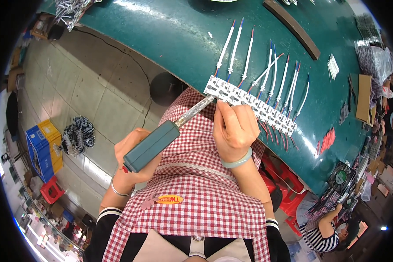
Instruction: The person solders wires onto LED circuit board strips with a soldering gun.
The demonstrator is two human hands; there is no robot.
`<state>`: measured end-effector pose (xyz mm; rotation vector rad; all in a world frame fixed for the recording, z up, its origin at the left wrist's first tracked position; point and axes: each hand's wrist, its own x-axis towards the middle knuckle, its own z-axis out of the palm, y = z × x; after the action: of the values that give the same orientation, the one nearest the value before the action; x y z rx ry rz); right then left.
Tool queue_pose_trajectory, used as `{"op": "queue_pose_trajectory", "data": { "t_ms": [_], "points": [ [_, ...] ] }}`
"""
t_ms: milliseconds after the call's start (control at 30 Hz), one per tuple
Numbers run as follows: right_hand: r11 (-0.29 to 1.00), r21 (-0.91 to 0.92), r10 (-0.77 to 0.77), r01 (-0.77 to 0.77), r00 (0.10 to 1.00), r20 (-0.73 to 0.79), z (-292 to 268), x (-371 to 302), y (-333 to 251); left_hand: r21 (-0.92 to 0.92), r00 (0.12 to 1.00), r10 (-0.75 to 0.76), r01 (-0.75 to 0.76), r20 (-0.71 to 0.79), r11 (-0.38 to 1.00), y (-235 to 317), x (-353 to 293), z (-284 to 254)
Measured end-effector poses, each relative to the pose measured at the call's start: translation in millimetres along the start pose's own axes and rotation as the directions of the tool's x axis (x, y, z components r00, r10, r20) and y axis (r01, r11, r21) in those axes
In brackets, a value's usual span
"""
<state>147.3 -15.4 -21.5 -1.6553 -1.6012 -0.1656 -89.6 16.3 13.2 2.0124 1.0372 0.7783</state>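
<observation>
My left hand (133, 148) is wrapped round the dark green handle of a soldering iron (153, 146). The iron's metal shaft slants up to the right, and its tip is at the near left end of a white strip of joined circuit boards (244, 97). Fingers pinched, my right hand (236, 133) is at the strip's near edge, right of the tip; what it pinches is too small to make out. White-sleeved wires (247, 59) with red and blue ends stick out from the strip's far side. Short red wires (277, 133) hang from its near side.
The strip lies along the edge of a green table (179, 39). A dark bar (292, 28), white sleeves (332, 67), red tubes (326, 140) and a small fan (339, 175) are on it. A round black stool (165, 88) stands left. Another person (321, 233) sits at lower right.
</observation>
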Motion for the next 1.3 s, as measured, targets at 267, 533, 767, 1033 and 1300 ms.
{"op": "queue_pose_trajectory", "data": {
  "t_ms": [267, 533, 767, 1033, 1300],
  "points": [
    [1.000, -0.012, 0.002, -0.002, 1.000, 0.005, 0.2, 0.1, 1.9, 0.011, 0.996, 0.070, -0.070, -0.048, 0.998, 4.5, 0.1, -1.3],
    [0.998, 0.001, 0.060, -0.060, 0.998, 0.020, -0.9, 0.5, -1.3, -0.100, 0.989, -0.081, 0.069, -0.126, 0.993, -4.2, -12.9, 8.7],
    [1.000, -0.015, 0.005, -0.005, 1.000, -0.017, 2.5, -1.4, 0.9, 0.030, 0.998, 0.046, -0.045, -0.036, 0.999, 2.6, -3.3, 3.8],
    [0.998, -0.018, 0.059, -0.059, 0.998, 0.017, 1.2, -0.5, -2.0, 0.025, 0.998, 0.063, -0.062, -0.014, 0.998, -3.9, -3.7, 4.7],
    [0.997, -0.023, 0.076, -0.075, 0.997, 0.027, 2.5, 0.1, 3.1, -0.254, 0.972, -0.219, 0.192, -0.085, 0.948, -7.2, -22.0, 13.4]
  ]
}}
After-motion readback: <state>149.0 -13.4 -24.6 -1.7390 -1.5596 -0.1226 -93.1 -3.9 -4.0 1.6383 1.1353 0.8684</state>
